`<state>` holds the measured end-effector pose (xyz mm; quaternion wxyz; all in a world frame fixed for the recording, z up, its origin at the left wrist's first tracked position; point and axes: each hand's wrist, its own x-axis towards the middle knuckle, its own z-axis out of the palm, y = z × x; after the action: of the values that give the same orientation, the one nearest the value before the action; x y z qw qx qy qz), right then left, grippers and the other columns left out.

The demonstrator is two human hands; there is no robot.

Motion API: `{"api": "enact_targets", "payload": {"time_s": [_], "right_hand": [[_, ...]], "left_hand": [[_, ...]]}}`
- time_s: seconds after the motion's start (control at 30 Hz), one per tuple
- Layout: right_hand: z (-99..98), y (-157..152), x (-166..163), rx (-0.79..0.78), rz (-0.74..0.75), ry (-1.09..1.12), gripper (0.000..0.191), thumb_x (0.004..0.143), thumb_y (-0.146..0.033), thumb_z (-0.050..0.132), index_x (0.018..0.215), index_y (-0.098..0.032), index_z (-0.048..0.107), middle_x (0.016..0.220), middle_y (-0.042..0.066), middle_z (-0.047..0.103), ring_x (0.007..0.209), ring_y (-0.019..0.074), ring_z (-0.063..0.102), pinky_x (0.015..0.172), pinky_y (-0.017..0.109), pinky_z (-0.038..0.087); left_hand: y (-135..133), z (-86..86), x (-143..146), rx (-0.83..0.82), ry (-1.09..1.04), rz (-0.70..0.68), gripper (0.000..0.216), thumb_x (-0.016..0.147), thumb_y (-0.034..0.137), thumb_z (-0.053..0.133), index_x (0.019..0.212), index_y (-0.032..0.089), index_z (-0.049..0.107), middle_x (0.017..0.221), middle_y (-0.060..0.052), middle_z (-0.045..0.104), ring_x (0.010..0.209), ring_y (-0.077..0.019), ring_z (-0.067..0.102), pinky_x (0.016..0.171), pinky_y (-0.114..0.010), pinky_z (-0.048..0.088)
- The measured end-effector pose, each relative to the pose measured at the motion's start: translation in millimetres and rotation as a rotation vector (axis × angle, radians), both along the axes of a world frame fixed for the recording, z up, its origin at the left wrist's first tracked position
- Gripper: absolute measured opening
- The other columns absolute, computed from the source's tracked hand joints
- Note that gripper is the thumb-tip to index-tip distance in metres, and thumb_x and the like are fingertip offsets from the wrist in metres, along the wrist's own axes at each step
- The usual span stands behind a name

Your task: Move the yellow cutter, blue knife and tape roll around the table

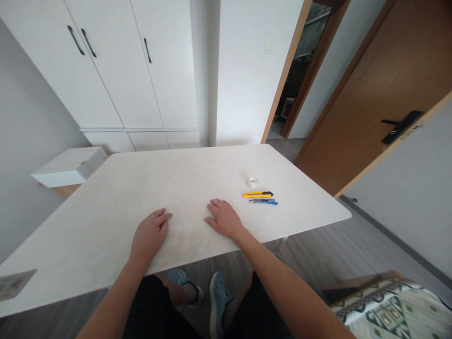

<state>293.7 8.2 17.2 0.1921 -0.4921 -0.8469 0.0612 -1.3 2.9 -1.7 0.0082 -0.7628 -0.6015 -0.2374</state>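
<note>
My left hand [151, 233] rests on the white table [183, 174] near its front edge, fingers stretched forward, holding nothing. To its right my right hand [225, 218] lies flat on the tabletop, also holding nothing. Just right of that hand, apart from it, are a yellow utility knife [257, 194] with a black end and, a little nearer to me, a blue utility knife [263, 201]. Both lie roughly parallel. Behind the knives sits a small roll of clear tape [252, 181].
A grey printed label [16, 285] is on the table's left front corner. Beyond the left edge stands a white box [70, 165]. White cabinets [106, 70] line the back, and a wooden door [381, 94] stands at right. A patterned cushion [399, 306] is at lower right.
</note>
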Motion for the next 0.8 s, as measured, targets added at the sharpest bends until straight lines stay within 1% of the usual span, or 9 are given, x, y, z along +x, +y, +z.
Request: {"api": "enact_targets", "payload": {"time_s": [0.23, 0.37, 0.57, 0.8], "right_hand": [[-0.8, 0.1, 0.0, -0.004, -0.002, 0.002, 0.049, 0.096, -0.047, 0.053, 0.133, -0.016, 0.058, 0.145, 0.015, 0.053, 0.136, 0.0255, 0.044, 0.115, 0.041, 0.027], [-2.1, 0.4, 0.2, 0.001, -0.011, -0.011, 0.050, 0.096, -0.048, 0.053, 0.134, -0.016, 0.058, 0.145, 0.015, 0.053, 0.136, 0.0258, 0.043, 0.115, 0.041, 0.027], [-1.4, 0.5, 0.1, 0.010, -0.009, -0.023, 0.049, 0.097, -0.048, 0.051, 0.134, -0.017, 0.058, 0.145, 0.014, 0.054, 0.136, 0.0251, 0.044, 0.115, 0.041, 0.028], [-2.9, 0.5, -0.1, 0.014, -0.012, -0.014, 0.049, 0.097, -0.049, 0.051, 0.134, -0.018, 0.058, 0.145, 0.015, 0.053, 0.136, 0.0249, 0.044, 0.115, 0.041, 0.028]], "left_hand": [[-0.8, 2.7, 1.2, 0.007, 0.010, 0.000, 0.043, 0.092, 0.034, 0.038, 0.110, 0.021, 0.075, 0.128, -0.009, 0.068, 0.119, -0.0245, 0.063, 0.108, -0.040, 0.047], [-0.1, 1.5, 0.7, 0.015, 0.010, -0.002, 0.042, 0.091, 0.033, 0.039, 0.109, 0.021, 0.075, 0.127, -0.008, 0.069, 0.118, -0.0241, 0.064, 0.107, -0.039, 0.048], [0.4, -0.6, -0.9, 0.022, 0.004, -0.008, 0.042, 0.092, 0.033, 0.039, 0.109, 0.021, 0.075, 0.128, -0.008, 0.068, 0.117, -0.0250, 0.064, 0.106, -0.041, 0.049], [-0.6, 1.1, -0.2, 0.024, 0.000, -0.005, 0.042, 0.092, 0.033, 0.039, 0.109, 0.021, 0.075, 0.127, -0.009, 0.069, 0.117, -0.0249, 0.064, 0.107, -0.040, 0.048]]}}
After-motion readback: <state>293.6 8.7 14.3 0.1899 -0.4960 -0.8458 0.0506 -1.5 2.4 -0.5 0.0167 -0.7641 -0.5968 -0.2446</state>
